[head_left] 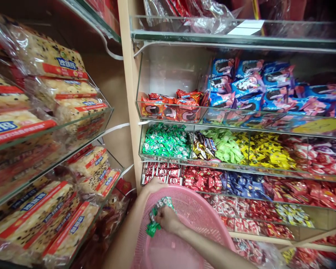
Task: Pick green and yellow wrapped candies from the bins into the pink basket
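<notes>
Candies in green wrappers [152, 228] are pinched in our right hand [168, 219] within our pink perforated basket [200, 216], its floor open; our left hand [156, 185] clasps its rim near glass-fronted shelves [168, 158], wrapped speckled crackers [72, 67] crowding our left.

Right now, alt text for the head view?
A person's right hand holds green-wrapped candies inside a pink mesh basket, with the left hand at its rim. Ahead, glass-fronted shelves hold wrapped sweets in many colours; packaged seeded snacks are stacked at left.
</notes>
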{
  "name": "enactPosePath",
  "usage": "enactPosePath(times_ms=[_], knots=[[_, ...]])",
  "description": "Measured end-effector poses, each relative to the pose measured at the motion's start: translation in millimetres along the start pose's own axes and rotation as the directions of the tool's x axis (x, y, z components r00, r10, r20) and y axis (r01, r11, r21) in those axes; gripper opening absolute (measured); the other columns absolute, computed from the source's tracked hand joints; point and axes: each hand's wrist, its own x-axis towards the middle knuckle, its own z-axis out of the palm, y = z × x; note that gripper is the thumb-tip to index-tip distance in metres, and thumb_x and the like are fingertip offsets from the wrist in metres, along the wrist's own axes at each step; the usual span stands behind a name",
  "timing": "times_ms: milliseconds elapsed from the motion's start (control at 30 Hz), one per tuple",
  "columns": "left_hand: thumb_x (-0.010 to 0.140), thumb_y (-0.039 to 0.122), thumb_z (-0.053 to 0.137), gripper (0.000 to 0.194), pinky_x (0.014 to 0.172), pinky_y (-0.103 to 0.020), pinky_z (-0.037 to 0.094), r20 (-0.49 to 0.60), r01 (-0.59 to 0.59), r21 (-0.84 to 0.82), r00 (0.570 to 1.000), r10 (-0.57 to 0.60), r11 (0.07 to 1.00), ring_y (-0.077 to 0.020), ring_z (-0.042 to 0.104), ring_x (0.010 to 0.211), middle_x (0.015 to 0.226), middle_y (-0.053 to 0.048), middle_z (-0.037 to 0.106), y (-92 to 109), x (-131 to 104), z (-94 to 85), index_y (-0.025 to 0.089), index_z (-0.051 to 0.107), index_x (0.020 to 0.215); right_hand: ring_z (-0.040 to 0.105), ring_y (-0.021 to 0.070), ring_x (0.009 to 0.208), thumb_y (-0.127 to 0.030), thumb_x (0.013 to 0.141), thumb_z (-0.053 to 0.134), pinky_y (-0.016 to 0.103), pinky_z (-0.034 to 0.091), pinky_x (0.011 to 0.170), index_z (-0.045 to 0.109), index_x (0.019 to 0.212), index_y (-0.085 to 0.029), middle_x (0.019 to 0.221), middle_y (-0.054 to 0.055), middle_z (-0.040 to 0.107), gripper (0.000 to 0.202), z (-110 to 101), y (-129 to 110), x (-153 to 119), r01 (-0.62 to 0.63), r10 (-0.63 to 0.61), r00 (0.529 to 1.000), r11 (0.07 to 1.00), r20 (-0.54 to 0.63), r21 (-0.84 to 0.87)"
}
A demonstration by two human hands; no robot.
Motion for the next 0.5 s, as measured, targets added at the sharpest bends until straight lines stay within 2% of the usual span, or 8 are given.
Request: enactPosePath(times_ms=[267,500], knots=[[0.051,0.069,0.062,0.055,0.051,-0.025,0.016,0.0,0.005,0.003,1.0,-0.005,1.0,-0.0078,0.028,0.049,0.047,0.006,0.029,2,0,-0.6,0.017,0.042,0.047,0.052,0.0133,0.056,-0.018,0.075,0.057,0.024,0.033,0.054,0.062,0.058,-0.019,0.058,0.0,0.059,0.018,9,6,-6,-0.033,0.033,0.999,0.999,-0.006,-0.025],[0.051,0.068,0.061,0.054,0.051,-0.026,0.018,-0.005,0.027,0.019,1.0,-0.027,0.999,-0.0087,0.03,0.048,0.047,0.005,0.031,3,1,-0.2,0.016,0.047,0.05,0.054,0.0139,0.063,-0.03,0.079,0.061,0.024,0.03,0.055,0.065,0.066,-0.018,0.067,0.002,0.063,0.017,4,-1,-16,0.0,-0.012,0.997,0.987,-0.077,-0.159]])
